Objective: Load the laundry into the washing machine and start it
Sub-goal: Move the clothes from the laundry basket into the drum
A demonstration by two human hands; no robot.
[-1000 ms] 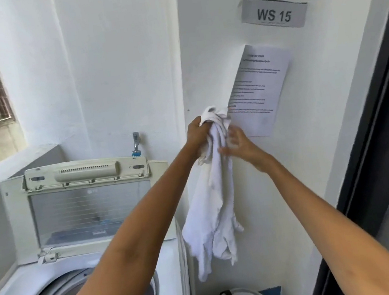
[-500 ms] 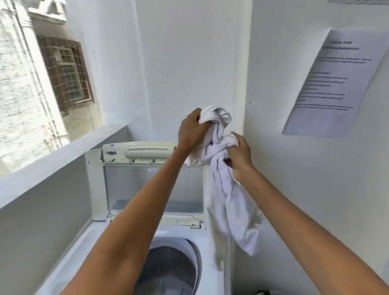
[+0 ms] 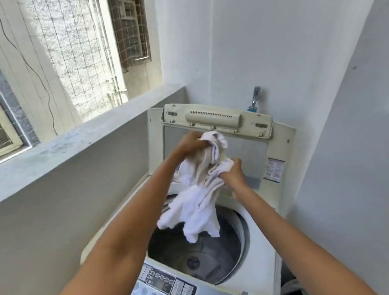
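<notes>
Since 0.5 s ago you've carried the white garment [image 3: 200, 196] leftward; it now hangs over the open drum [image 3: 203, 253] of the washing machine [image 3: 263, 270]. Your left hand [image 3: 189, 143] grips its top, your right hand [image 3: 233, 173] clutches its middle.

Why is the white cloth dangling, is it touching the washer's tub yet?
Cannot tell. In the head view the white cloth hangs from both hands over the tub, but looking downward hides any gap.
</notes>
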